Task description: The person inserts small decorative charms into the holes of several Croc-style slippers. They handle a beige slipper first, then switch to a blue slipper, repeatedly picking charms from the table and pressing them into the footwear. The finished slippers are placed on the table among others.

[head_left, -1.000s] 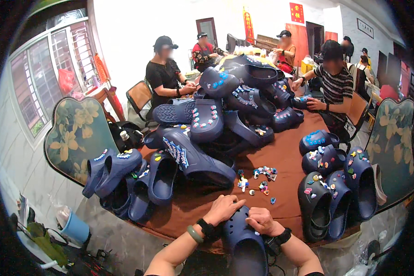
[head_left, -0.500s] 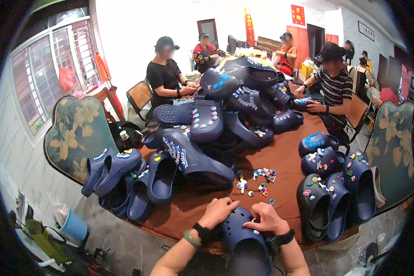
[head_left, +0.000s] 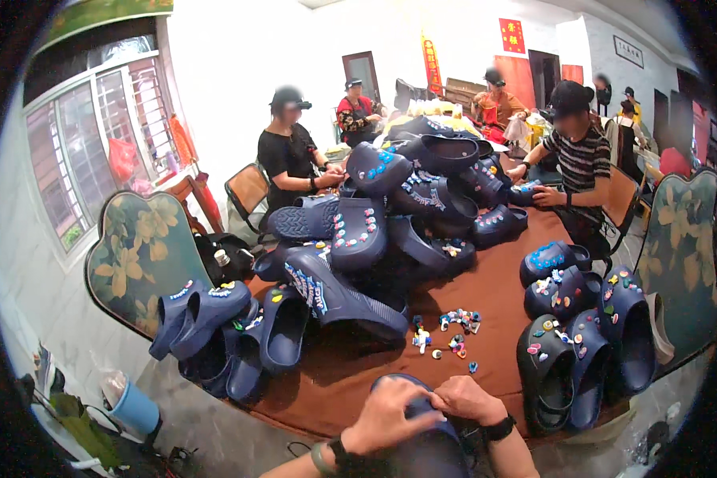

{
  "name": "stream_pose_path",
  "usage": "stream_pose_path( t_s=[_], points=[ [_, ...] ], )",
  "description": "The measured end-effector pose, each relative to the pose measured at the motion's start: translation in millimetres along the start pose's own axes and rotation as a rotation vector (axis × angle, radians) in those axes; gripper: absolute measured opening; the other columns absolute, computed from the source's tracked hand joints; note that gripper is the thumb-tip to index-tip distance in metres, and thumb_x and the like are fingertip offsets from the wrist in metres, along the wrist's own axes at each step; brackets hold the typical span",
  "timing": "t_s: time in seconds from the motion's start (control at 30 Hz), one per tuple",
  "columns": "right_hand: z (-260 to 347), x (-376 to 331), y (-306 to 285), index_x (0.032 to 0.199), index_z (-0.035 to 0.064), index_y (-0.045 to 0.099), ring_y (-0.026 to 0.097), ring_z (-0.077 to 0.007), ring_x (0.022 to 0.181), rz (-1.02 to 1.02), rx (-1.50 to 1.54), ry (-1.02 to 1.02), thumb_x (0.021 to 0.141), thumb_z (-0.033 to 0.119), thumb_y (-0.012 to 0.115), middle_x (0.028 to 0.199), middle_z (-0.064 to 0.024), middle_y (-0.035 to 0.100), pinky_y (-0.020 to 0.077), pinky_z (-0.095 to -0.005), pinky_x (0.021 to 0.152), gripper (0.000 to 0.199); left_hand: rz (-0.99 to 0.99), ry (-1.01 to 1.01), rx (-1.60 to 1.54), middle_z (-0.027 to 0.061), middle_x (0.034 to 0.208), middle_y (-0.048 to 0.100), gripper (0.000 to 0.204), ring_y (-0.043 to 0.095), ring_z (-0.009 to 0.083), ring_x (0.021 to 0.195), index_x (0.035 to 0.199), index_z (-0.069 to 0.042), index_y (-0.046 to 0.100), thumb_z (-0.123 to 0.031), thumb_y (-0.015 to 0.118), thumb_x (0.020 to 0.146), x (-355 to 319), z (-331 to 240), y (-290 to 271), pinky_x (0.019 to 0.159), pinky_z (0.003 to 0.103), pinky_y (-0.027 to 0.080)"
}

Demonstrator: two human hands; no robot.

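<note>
A navy clog (head_left: 432,446) lies at the table's near edge, its opening toward me and its upper largely covered by my hands. Over its top curves my left hand (head_left: 392,413), thumb and fingers apart, with the fingertips close to my other hand. My right hand (head_left: 468,398) is closed at the clog's right side; whatever its fingers pinch is too small and hidden to make out. Beyond the clog, small colourful shoe charms (head_left: 459,320) lie scattered on the brown tablecloth (head_left: 498,275).
A tall pile of navy clogs (head_left: 350,263) fills the table's middle and left. Several charm-covered clogs (head_left: 546,362) stand at the right edge. Co-workers (head_left: 577,147) sit along the far sides. Patterned chair backs (head_left: 139,263) flank the table, and a blue bin (head_left: 134,410) stands lower left.
My left hand has moved from the clog's left edge across its top, toward my right hand. My right hand has turned and its fingers are curled in. The view has shifted slightly.
</note>
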State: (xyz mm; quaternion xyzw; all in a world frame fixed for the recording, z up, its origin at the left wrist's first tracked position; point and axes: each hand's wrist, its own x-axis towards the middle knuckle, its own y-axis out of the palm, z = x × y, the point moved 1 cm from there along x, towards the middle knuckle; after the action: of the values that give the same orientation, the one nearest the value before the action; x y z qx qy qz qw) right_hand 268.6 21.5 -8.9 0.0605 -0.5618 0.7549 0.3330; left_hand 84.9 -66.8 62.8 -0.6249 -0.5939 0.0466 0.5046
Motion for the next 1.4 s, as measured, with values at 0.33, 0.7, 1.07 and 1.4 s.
stream_pose_path(
  t_s=[0.33,0.7,1.07,1.4],
  points=[
    [-2,10,1,0.067,0.0068,0.059,0.062,-0.0358,0.060,-0.146,0.080,0.314,0.092,0.031,0.061,0.062,-0.0169,0.061,0.0482,-0.0460,0.055,0.035,-0.046,-0.063,0.073,0.0063,0.102,0.062,0.037,0.055,0.0296,0.092,0.100,-0.011,0.069,-0.008,0.073,0.064,-9,18,31,0.082,0.039,0.046],
    [-12,1,15,0.075,0.0031,0.060,0.060,-0.0347,0.057,-0.099,0.029,0.197,0.099,0.020,0.049,0.065,-0.0171,0.060,0.0434,-0.0413,0.051,0.031,-0.120,-0.081,0.045,0.0025,0.099,0.062,0.036,0.054,0.0280,0.089,0.096,-0.013,0.071,-0.006,0.073,0.062,-11,15,33,0.080,0.037,0.046],
    [-23,6,23,0.067,-0.0007,0.051,0.050,-0.0265,0.048,-0.268,0.375,0.506,0.102,0.021,0.045,0.057,-0.0178,0.053,0.0408,-0.0372,0.050,0.041,-0.129,-0.103,0.027,0.0016,0.098,0.060,0.031,0.054,0.0267,0.089,0.094,-0.013,0.070,-0.006,0.074,0.064,-14,12,27,0.082,0.038,0.046],
    [-45,-3,34,0.067,0.0082,0.056,0.064,-0.0365,0.059,-0.293,-0.307,0.626,0.094,0.038,0.058,0.063,-0.0164,0.062,0.0485,-0.0469,0.051,0.040,-0.162,-0.068,0.022,0.0027,0.099,0.061,0.033,0.054,0.0275,0.087,0.095,-0.015,0.071,-0.007,0.074,0.063,-18,19,33,0.078,0.037,0.047]
  ],
)
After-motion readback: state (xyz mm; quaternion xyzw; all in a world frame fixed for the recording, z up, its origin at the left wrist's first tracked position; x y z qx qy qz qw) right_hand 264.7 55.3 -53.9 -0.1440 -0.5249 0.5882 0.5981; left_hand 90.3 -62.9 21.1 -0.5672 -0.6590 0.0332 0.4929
